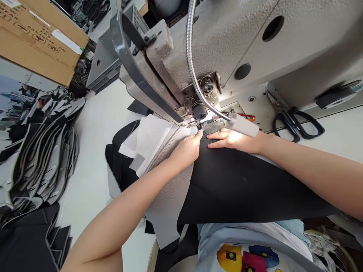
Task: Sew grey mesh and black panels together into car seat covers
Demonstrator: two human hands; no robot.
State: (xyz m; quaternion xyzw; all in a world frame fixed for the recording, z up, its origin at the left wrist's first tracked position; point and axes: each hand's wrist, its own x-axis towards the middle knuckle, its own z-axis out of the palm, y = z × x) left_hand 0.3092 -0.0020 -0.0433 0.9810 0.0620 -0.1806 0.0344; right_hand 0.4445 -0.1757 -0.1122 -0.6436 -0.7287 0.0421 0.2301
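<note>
My left hand (pixel 187 150) is closed on the edge of a light grey ribbed fabric piece (pixel 170 192), its fingertips close to the presser foot of the sewing machine (pixel 170 71). A black fabric panel (pixel 241 185) spreads toward my lap, partly beside and partly under the grey piece. My right hand (pixel 231 139) lies on this panel with its fingers stretched out, just right of the foot. White fabric layers (pixel 150 139) are folded at the left of the seam. The needle point is hidden behind the machine parts.
Black-handled scissors (pixel 295 121) and a red-handled tool (pixel 246 116) lie on the machine bed. A small lamp (pixel 242 124) on a flexible metal neck hangs over my right hand. Stacked fabric pieces (pixel 45 162), a cardboard box (pixel 39 41) and a grey crate (pixel 104 60) stand left.
</note>
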